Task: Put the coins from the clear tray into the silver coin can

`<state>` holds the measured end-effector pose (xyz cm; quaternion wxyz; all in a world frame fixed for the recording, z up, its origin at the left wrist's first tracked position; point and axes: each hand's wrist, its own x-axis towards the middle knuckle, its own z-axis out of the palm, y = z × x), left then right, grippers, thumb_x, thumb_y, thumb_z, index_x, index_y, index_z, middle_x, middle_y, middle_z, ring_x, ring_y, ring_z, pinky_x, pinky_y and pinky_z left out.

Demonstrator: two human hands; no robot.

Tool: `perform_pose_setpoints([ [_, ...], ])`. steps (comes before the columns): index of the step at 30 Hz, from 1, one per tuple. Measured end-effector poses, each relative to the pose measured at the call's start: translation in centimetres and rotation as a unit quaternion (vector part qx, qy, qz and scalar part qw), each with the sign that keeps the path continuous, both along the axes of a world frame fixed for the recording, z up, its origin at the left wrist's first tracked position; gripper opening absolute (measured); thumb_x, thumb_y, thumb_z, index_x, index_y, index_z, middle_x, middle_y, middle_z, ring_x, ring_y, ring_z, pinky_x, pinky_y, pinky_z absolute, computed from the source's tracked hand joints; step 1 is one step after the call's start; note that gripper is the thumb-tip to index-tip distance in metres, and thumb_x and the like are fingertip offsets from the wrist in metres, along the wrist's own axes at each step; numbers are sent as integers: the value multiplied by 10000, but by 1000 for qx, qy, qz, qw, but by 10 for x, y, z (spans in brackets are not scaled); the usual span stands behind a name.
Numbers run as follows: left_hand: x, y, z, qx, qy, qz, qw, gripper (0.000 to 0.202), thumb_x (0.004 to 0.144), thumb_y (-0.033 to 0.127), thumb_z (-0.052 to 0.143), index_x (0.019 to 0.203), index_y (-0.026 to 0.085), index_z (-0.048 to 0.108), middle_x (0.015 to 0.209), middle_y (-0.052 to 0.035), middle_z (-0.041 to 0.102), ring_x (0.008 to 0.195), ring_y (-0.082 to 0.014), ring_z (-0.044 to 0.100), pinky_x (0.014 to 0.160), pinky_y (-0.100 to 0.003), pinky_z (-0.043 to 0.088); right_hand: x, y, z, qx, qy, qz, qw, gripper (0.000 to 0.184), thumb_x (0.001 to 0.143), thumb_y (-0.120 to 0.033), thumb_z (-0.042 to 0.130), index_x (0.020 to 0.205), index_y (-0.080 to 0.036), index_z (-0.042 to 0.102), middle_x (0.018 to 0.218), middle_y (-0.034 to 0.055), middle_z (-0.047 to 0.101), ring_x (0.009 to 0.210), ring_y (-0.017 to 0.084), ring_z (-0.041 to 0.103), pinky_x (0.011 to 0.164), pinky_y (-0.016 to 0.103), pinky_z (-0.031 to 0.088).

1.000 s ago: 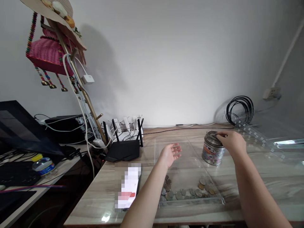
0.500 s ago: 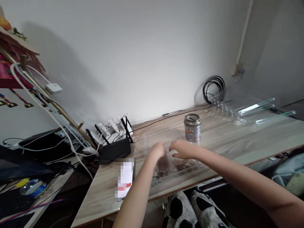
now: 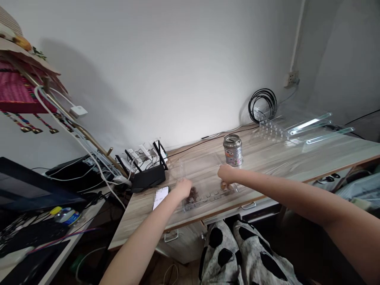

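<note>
A clear plastic tray [image 3: 204, 168] lies on the wooden desk, with coins [image 3: 208, 196] scattered along its near part. My left hand [image 3: 184, 187] is curled at the tray's left side, beside a cluster of dark coins [image 3: 193, 193]. At the right side my right hand [image 3: 227, 173] is closed, its fingertips pointing down just above some golden-brown coins [image 3: 224, 185]. What either hand holds, if anything, is hidden by the fingers. A silver coin tin [image 3: 233, 150] with a slotted lid stands upright behind my right hand.
A black router [image 3: 148, 177] and white networking gear stand at the left rear. A phone [image 3: 160, 197] lies by my left forearm. Coiled black cable [image 3: 263, 105] leans on the wall near clear acrylic shelves [image 3: 308, 128]. A bottle [image 3: 67, 215] is on the lower left table.
My hands have moved apart, the left toward the tray's left side, the right to its right side. The camera view has shifted; the tin stays upright.
</note>
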<state>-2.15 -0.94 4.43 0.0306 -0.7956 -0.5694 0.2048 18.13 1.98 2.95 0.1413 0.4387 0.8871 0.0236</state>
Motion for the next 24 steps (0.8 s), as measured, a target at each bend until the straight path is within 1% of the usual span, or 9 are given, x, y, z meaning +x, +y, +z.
perform_pose_setpoints([
  [3,-1,3,6,-28,13,-6,1000,248,533,22,546,749,117,621,832,-133,622,814,-234,561,683,-296,414,8,0,1,0,14,11,1000,270,610,-291,621,827,-131,638,893,148,615,891,268,525,704,373,385],
  [7,-6,-5,7,-44,-8,-23,999,271,550,85,548,808,145,602,794,-77,627,736,-186,565,652,-260,405,14,-8,1,-25,53,24,998,368,558,-331,640,905,-213,618,917,89,615,934,280,494,791,469,311],
  [10,-13,-10,4,-59,-49,-44,996,276,559,177,573,834,160,586,765,-43,624,709,-167,555,656,-251,396,11,-14,2,-43,28,20,999,285,549,-294,640,814,-189,647,886,107,618,964,293,468,821,485,278],
  [13,-21,-10,-1,-100,-79,-63,990,242,545,259,602,772,175,595,740,-15,622,682,-148,546,649,-238,392,7,-16,4,-39,-2,27,999,176,532,-236,644,687,-154,654,857,130,617,963,293,462,830,473,278],
  [16,-27,-9,-4,-133,-81,-78,985,144,549,269,614,652,171,592,666,5,609,639,-125,534,714,-247,380,4,-16,5,-41,-13,33,999,157,536,-181,619,684,-140,652,823,133,620,930,278,484,833,465,279],
  [19,-29,-9,-5,-132,-85,-89,984,112,557,246,616,629,168,581,660,15,604,646,-117,527,815,-281,338,4,-16,4,-72,-17,24,997,173,540,-170,608,704,-143,654,804,114,624,871,252,521,826,451,286],
  [20,-29,-9,-5,-126,-88,-89,984,143,547,241,623,665,170,585,691,10,608,662,-122,527,817,-286,337,4,-15,4,-81,-14,23,996,181,532,-167,612,708,-146,653,803,104,625,853,243,529,824,447,288],
  [22,-28,-8,-4,-114,-95,-80,986,287,509,236,649,783,175,585,759,-3,612,692,-140,525,781,-284,357,5,-14,3,-93,-4,24,995,213,504,-161,629,716,-154,650,809,87,625,837,233,537,820,441,294],
  [24,-26,-8,-4,-111,-97,-67,987,426,468,234,677,875,178,566,779,-8,610,699,-154,524,752,-287,370,5,-12,2,-101,-3,22,995,230,490,-146,627,718,-162,649,805,73,626,834,227,537,813,436,304],
])
